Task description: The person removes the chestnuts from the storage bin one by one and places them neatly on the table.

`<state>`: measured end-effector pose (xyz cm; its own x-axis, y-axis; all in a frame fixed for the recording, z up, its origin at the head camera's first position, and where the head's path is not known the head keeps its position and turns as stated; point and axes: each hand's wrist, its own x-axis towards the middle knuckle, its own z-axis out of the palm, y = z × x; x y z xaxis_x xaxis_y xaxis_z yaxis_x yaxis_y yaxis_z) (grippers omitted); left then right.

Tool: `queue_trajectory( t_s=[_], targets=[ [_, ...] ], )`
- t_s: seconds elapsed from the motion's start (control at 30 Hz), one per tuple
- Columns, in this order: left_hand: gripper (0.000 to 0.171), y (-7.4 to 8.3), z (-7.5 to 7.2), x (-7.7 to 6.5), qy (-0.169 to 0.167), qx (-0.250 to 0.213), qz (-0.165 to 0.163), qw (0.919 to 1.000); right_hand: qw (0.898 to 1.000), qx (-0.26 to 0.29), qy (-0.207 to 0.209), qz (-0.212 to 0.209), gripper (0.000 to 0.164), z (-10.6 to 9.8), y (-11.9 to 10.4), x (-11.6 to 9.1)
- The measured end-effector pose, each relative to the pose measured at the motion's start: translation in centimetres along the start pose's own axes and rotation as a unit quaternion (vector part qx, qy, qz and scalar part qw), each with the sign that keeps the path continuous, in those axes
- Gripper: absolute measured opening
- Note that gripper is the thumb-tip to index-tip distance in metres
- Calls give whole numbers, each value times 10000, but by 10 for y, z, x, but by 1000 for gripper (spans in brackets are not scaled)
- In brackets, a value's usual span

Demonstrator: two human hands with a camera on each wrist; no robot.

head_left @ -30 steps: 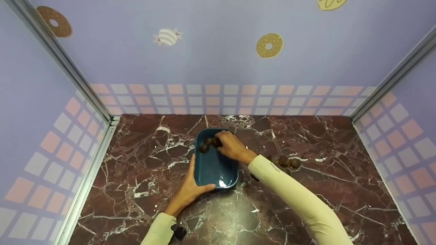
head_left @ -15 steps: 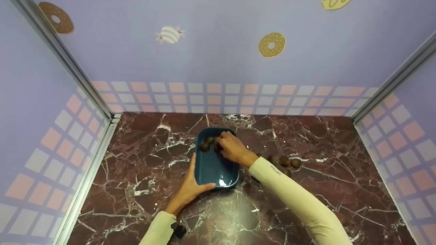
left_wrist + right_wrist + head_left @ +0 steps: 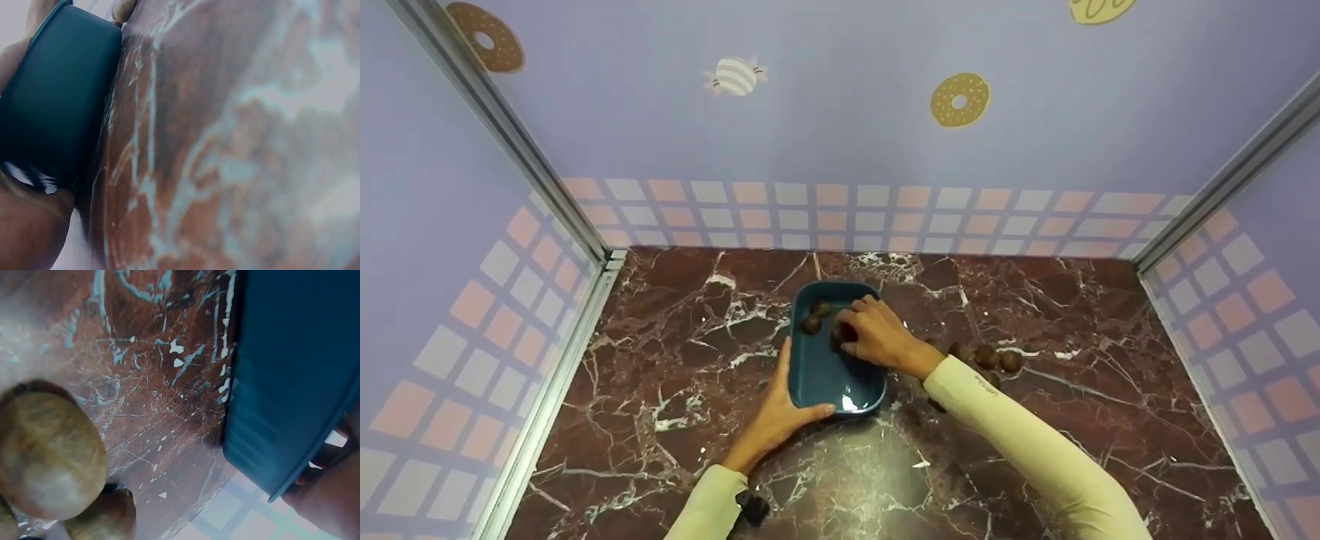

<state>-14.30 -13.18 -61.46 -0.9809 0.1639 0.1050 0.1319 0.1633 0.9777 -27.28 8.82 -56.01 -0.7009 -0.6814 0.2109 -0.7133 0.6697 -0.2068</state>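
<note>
A deep blue rectangular dish (image 3: 832,382) sits on the marbled tabletop. My left hand (image 3: 780,405) grips its near left corner, thumb at the front rim and fingers along the left side. In the left wrist view the dish's dark outer wall (image 3: 62,90) fills the upper left. Inside the dish, my right hand (image 3: 877,334) holds a round brown fruit (image 3: 840,335) between thumb and fingers, its underside hidden. Two more brown fruits (image 3: 815,316) lie at the dish's far left.
Right of the dish, several round brown fruits (image 3: 997,358) lie on the tabletop, partly behind the right sleeve (image 3: 1005,420). Large in the right wrist view is one smooth fruit (image 3: 50,455). Lilac panels (image 3: 847,135) stand behind and on both sides.
My right hand has drawn back slightly toward me and to the right inside the dish, taking the fruit away from the other two. The left hand keeps its place.
</note>
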Motion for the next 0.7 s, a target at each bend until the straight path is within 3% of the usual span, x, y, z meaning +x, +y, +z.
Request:
queue_trajectory(
  t_s=[0.2,0.43,0.7],
  targets=[
    [128,17,0,-3,-117,41,-96,9999,9967,748,319,0,37,-18,2,-16],
    [131,-1,-1,-1,-39,-80,-12,10000,9907,1111,781,-36,42,-33,6,-40],
    [131,-2,-2,-2,-13,-23,-164,9999,9764,1179,1670,-694,41,-44,13,-73]
  ],
)
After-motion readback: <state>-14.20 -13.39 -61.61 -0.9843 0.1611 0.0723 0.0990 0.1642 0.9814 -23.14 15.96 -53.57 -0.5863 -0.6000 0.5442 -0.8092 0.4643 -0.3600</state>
